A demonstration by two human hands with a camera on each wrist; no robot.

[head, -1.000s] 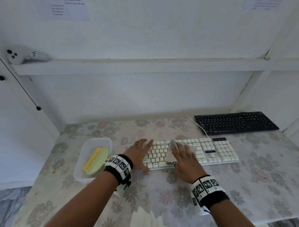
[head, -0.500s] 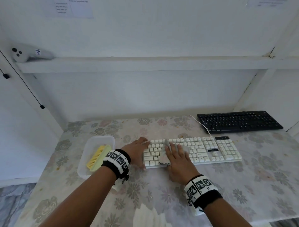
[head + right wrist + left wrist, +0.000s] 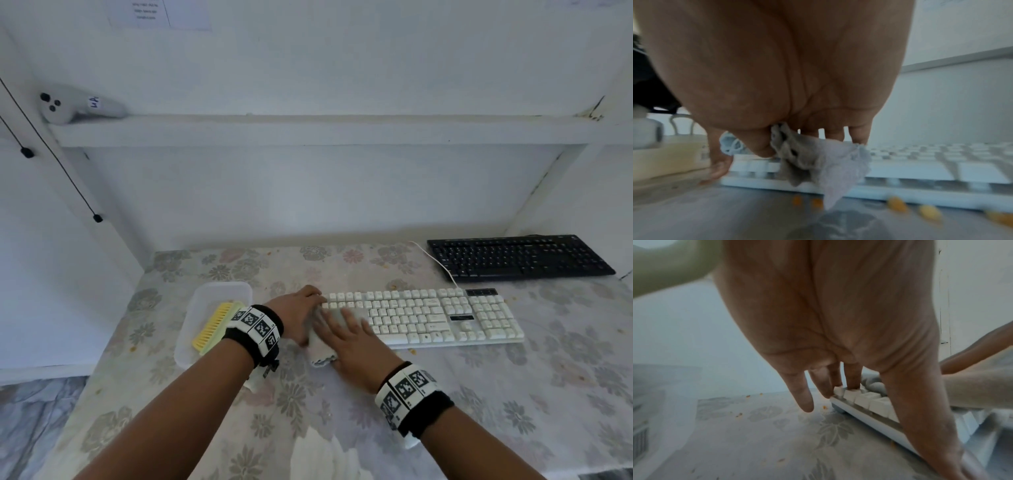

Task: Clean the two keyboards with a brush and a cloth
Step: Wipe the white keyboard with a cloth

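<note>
A white keyboard [image 3: 428, 317] lies across the middle of the table, and a black keyboard [image 3: 517, 255] sits at the back right. My left hand [image 3: 299, 310] rests at the white keyboard's left end; in the left wrist view its straight fingers [image 3: 852, 379] touch the corner keys [image 3: 865, 400]. My right hand [image 3: 344, 330] lies flat on a crumpled grey cloth [image 3: 320, 354] and presses it onto the left keys. The cloth [image 3: 818, 164] hangs over the keyboard's front edge [image 3: 941, 188]. A yellow-bristled green brush [image 3: 214, 325] lies in a clear tray [image 3: 219, 289] at the left.
Orange crumbs [image 3: 898, 206] lie on the floral tablecloth [image 3: 513, 394] along the white keyboard's front edge. A white cable [image 3: 435, 262] runs back from that keyboard. A shelf [image 3: 308, 132] above carries a white controller [image 3: 75, 106]. Walls close in the back and both sides.
My right hand has slid the cloth leftward along the white keyboard to its left end. My left hand has drawn back from the keys to that keyboard's left edge.
</note>
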